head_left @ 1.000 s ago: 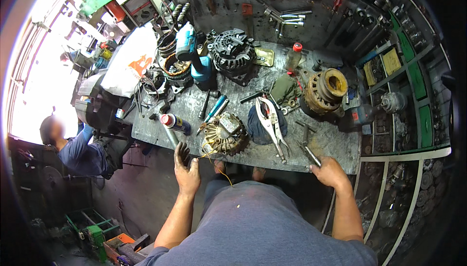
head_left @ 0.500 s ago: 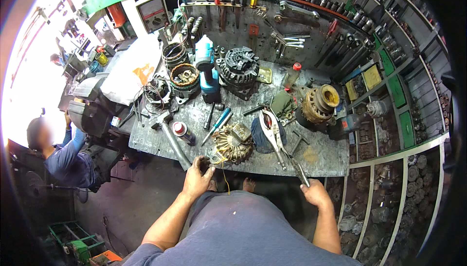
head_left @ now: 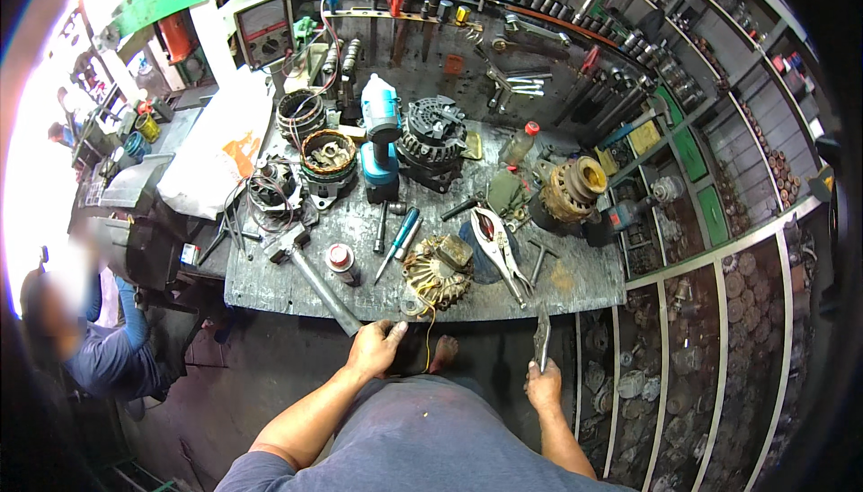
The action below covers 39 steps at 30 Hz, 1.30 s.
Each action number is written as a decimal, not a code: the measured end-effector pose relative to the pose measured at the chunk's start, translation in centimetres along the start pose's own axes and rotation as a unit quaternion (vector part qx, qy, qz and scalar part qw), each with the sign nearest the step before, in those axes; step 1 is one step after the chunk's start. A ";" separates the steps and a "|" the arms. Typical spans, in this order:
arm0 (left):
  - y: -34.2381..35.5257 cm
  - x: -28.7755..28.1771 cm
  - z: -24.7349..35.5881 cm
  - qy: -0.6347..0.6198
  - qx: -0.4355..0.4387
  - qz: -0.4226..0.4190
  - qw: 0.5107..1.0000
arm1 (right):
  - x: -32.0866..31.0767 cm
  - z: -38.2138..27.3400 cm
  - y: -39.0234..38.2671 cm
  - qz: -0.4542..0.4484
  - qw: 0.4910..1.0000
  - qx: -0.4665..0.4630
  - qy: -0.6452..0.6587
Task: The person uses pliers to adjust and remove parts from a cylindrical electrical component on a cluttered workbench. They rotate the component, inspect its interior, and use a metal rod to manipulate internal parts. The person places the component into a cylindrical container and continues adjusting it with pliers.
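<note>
My right hand [head_left: 543, 388] is closed around the handle of dark metal pliers [head_left: 542, 337], which point up past the bench's front edge. At that edge my left hand [head_left: 376, 350] is closed with its fingertips drawn together; whatever is in them is hidden. It lies just below an alternator housing [head_left: 438, 267] with a yellow wire [head_left: 429, 335] hanging from it. Close to my left fingers is the handle end of a hammer [head_left: 319, 283]. Between my hands and farther back, a pair of locking pliers [head_left: 500, 254] rests on a dark cloth.
A spray can [head_left: 342, 263], screwdriver [head_left: 397, 245], T-handle tool [head_left: 542, 260] and cordless driver [head_left: 380, 132] are on the bench [head_left: 575, 290]. Behind stand alternator parts [head_left: 433, 137] and a brownish pulley unit [head_left: 571, 191]. Shelves [head_left: 710, 312] line the right; another person [head_left: 112, 339] is at the left.
The pliers in my right hand have swung more upright and drawn back from the bench, away from the locking pliers. My left hand has shifted slightly down, off the housing's edge.
</note>
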<state>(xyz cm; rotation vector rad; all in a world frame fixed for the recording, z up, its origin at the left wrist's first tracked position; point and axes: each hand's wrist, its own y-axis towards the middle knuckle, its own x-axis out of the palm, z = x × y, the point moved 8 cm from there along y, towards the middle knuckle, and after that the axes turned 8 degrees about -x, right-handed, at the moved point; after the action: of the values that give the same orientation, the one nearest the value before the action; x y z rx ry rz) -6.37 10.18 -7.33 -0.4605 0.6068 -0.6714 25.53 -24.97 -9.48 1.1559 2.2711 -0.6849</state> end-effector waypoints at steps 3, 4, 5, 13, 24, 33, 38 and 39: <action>-0.2 -0.6 -0.5 -0.019 0.008 -0.022 1.000 | 0.4 -2.8 -1.3 0.076 0.988 -0.098 -0.092; -0.1 -0.9 -0.6 -0.032 0.020 -0.015 0.999 | 0.5 -3.1 -1.6 0.084 0.990 -0.083 -0.072; 0.0 -1.1 -0.6 -0.047 0.032 -0.008 0.998 | 0.7 -3.4 -1.6 0.092 0.992 -0.069 -0.053; 0.0 0.7 0.4 -0.080 0.099 -0.054 0.990 | 0.6 -2.8 -0.2 0.076 0.994 -0.046 -0.060; -3.5 0.6 2.7 -0.087 0.113 -0.019 0.990 | 1.2 0.8 2.4 0.054 0.978 -0.140 -0.144; -7.8 1.7 12.3 -0.148 0.247 -0.041 0.957 | -1.6 0.8 6.3 -0.141 0.984 0.046 -0.095; -6.0 8.5 15.7 -0.056 0.178 -0.089 0.978 | -4.2 -7.7 7.1 -0.144 0.963 -0.226 -0.033; -5.3 10.5 15.5 -0.049 0.143 -0.099 0.984 | -3.8 -7.9 7.3 -0.219 0.962 -0.152 0.051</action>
<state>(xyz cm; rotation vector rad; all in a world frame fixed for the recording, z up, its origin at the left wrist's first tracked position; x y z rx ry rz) 7.96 2.37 3.27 -0.2849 0.3661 -0.9061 32.01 -18.46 -2.65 0.5581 2.6355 -0.4125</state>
